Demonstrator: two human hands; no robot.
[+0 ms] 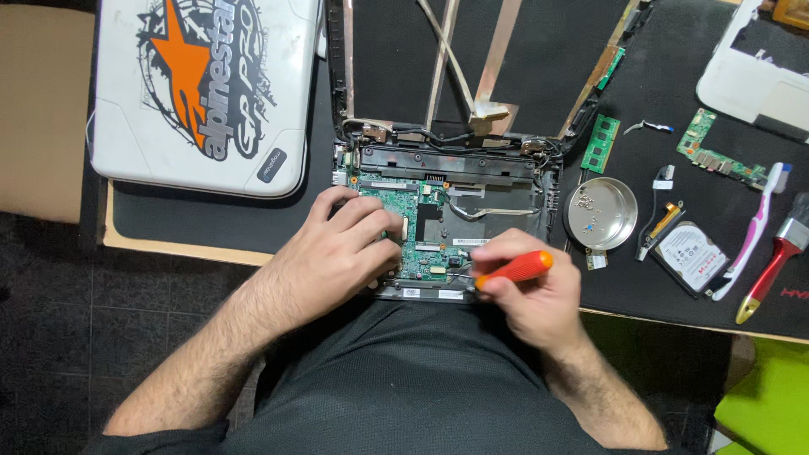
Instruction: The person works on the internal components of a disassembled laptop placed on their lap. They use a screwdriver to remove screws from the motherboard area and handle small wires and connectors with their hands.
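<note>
Right hand (527, 291): clenched around an orange-handled screwdriver (512, 270), tip at the circuit board (410, 232).
Left hand (341, 248): fingers curled, resting on the board, grasping nothing.
Board: inside the opened laptop (447, 168) at the desk's near edge.
Surface: black mat (674, 84) on a desk.
Room: dark tiled floor (50, 286).

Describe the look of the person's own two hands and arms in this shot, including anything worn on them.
Both forearms are bare and hairy up to the bottom edge of the picture, with no sleeves in view. The left hand and right hand wear no gloves; no rings, watch or wristbands are visible. Fingernails look short. A dark garment covers the lap below them.
</note>
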